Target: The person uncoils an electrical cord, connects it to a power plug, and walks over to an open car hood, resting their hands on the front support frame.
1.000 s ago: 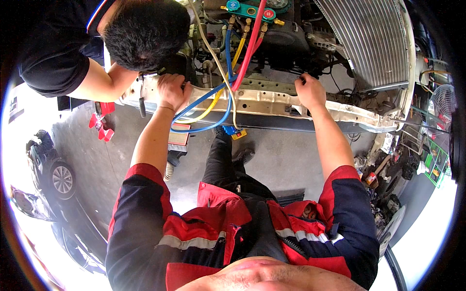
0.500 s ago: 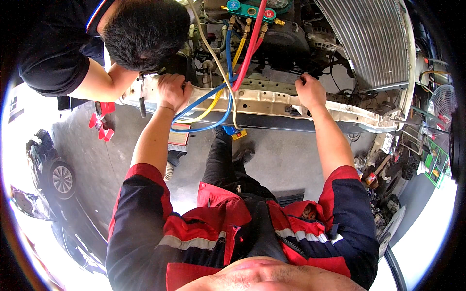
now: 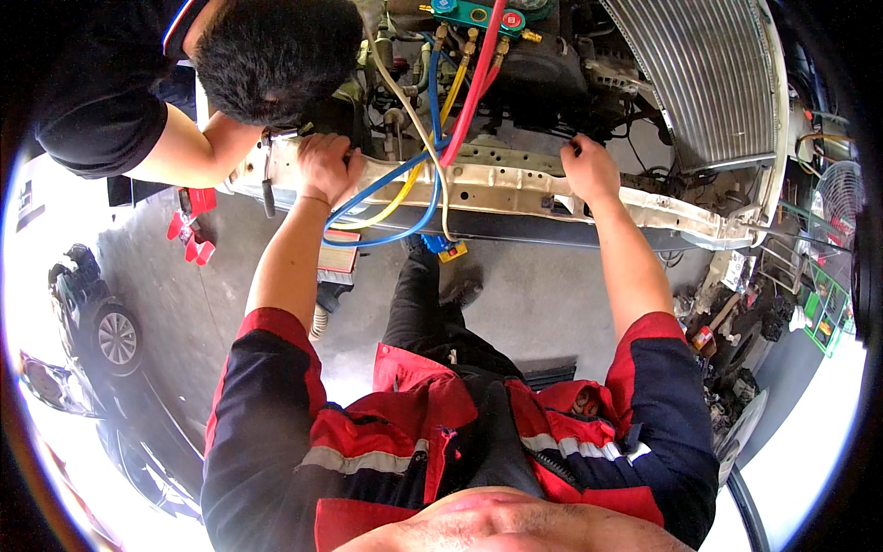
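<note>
A long, pale metal crossbeam (image 3: 497,187) runs across the front of an open engine bay. My left hand (image 3: 326,167) is closed over its left part, fingers curled at the far edge. Farther right, my right hand (image 3: 590,170) is curled over the same beam, its fingertips partly hidden. Between my hands, a blue hose (image 3: 386,180), a yellow hose (image 3: 403,198) and a thin beige hose (image 3: 411,109) loop over the beam. A red hose (image 3: 475,85) slants up past a green gauge manifold (image 3: 477,16) with brass fittings.
A co-worker (image 3: 120,110) in a dark shirt leans over the beam's left end. A finned metal panel (image 3: 704,83) stands at the right. A filter-like box (image 3: 338,258) and a red stand (image 3: 190,235) are on the floor; a dark car (image 3: 120,368) is at far left.
Both my hands stay on the beam, with the left fingers and thumb shifting slightly. The view has moved a little; the co-worker still leans in the same spot.
</note>
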The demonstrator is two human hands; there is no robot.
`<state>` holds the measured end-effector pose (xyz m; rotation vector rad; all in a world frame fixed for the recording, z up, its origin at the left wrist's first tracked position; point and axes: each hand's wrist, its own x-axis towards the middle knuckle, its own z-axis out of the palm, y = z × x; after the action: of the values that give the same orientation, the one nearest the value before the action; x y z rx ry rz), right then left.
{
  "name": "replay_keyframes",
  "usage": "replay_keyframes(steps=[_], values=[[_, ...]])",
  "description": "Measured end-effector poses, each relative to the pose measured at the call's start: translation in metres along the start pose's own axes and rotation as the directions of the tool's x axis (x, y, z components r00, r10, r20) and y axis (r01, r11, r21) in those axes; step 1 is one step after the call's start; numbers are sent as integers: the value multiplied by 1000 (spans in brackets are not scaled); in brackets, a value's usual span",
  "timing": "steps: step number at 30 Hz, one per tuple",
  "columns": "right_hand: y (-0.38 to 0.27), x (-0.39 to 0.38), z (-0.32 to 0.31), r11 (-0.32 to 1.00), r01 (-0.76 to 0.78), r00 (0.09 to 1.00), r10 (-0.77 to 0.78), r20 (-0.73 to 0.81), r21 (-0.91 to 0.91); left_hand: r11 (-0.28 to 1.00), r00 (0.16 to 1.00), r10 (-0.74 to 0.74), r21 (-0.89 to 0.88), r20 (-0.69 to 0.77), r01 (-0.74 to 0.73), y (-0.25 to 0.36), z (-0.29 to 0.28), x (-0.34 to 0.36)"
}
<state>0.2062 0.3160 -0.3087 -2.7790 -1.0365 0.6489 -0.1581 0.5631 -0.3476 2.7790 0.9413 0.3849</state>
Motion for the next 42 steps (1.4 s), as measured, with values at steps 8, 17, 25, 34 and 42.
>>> replay_keyframes(steps=[8,17,25,34,42], values=[[3,3,3,1000,-8,1000,7,-10,-26,999,999,19,-27,-31,-20,2,-1,3],[4,0,1,1000,-10,1000,10,-10,-12,1000,999,19,-14,-37,-20,2,0,1],[0,-1,-1,1000,-26,999,26,-21,-5,1000,999,-4,5,51,3,2,-2,3],[2,-1,4,999,-30,998,29,-59,-18,998,999,43,34,20,-44,-1,0,2],[5,3,6,998,-16,998,12,-57,-63,999,999,26,-19,-30,-27,4,-3,6]])
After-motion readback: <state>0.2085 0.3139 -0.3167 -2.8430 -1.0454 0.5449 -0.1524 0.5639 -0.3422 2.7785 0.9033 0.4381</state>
